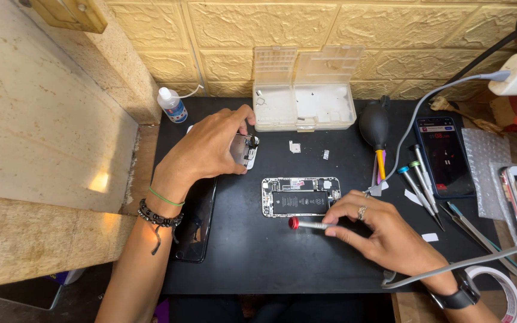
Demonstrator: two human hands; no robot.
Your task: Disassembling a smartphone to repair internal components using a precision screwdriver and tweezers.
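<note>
Black mat (240, 263): R hand (384, 230) grips screwdriver (309, 224), L hand (207, 149) on screen assy (245, 149).

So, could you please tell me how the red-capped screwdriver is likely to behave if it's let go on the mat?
The red-capped screwdriver looks slim and round-bodied, so it would probably roll on the flat black mat. It seems light, since the right hand holds it with fingertips alone. Its metal shaft is likely stiff, perhaps a little slippery.

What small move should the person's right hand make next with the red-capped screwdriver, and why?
Probably swing the red-capped screwdriver upright over the opened phone. The right hand holds it lying flat beside the phone's lower edge, while the left hand holds the detached screen part aside.
</note>
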